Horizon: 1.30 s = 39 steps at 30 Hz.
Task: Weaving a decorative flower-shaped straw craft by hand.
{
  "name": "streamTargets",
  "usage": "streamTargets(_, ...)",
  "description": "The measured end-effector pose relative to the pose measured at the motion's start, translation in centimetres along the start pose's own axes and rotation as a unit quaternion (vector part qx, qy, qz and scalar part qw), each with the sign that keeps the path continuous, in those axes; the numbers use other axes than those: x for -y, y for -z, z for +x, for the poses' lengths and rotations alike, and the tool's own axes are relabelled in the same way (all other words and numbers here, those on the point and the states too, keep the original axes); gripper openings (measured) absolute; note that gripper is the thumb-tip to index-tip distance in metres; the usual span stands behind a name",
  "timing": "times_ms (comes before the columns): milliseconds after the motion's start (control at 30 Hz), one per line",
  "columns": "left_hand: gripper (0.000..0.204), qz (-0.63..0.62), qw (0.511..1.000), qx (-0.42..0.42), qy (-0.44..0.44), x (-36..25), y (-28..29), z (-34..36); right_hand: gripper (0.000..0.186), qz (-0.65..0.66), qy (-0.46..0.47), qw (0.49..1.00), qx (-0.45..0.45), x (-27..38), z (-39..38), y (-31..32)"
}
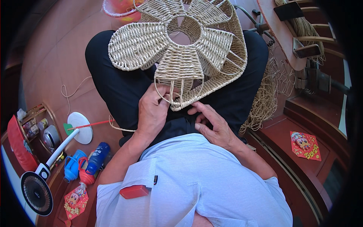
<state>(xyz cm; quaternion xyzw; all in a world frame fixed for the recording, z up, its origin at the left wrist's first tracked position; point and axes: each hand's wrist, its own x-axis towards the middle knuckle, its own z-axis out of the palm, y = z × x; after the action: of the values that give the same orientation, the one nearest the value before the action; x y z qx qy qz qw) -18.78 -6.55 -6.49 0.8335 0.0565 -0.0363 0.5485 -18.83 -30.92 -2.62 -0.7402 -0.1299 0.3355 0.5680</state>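
Two hands: from my distant post I am watching the left hand (152, 109) and the right hand (216, 125) meeting at the near corner of the woven piece (177, 64); that corner is probably needing both.
Woven piece: it is lying across the thighs (111, 85), its round hole facing me; I am judging that the lap is bearing the weight, so the hands are not having to.
Left fingers: they are curling tightly and pinching strands at the corner, some tips hiding behind them; likely they are steadying the joint.
Right fingers: they are resting half open, the index reaching to the rim, the thumb standing apart; I am seeing nothing gripped; perhaps they are bracing the edge.
Bare uprights (182, 89): they are spanning panel and rim; the gaps are seemingly giving fingers room.
Cord heap (259, 106): it is lying beside the right leg, presumably for easy reach.
Fan (37, 193) and bottles (97, 159): they are sitting leftward, well apart; probably this is sparing the lap.
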Motion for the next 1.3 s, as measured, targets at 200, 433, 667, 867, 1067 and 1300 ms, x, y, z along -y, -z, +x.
streamTargets(200,0.011,-0.379,0.909,0.045,0.164,1.2,-0.4,-0.1,0.07,0.031,-0.03,0.999,0.015,0.3,-0.3,0.4)
streamTargets(433,0.012,-0.402,0.892,0.118,0.168,1.5,-0.5,1.1,0.072,0.122,-0.119,0.985,0.041,1.3,-0.5,0.9)
streamTargets(667,0.013,-0.378,0.887,0.184,0.192,1.1,0.2,1.3,0.076,0.131,-0.123,0.982,0.051,2.0,-1.1,1.0)
streamTargets(867,0.011,-0.375,0.888,0.204,0.174,1.1,0.3,1.2,0.074,0.167,-0.16,0.972,0.035,2.1,-0.9,0.7)
streamTargets(1067,0.011,-0.398,0.878,0.183,0.192,1.0,-0.3,1.2,0.063,0.15,-0.161,0.974,-0.055,2.4,-1.3,0.6)
streamTargets(1300,0.013,-0.407,0.884,0.141,0.182,0.9,-1.3,0.5,0.065,0.016,-0.059,0.998,-0.023,2.8,-1.2,0.7)
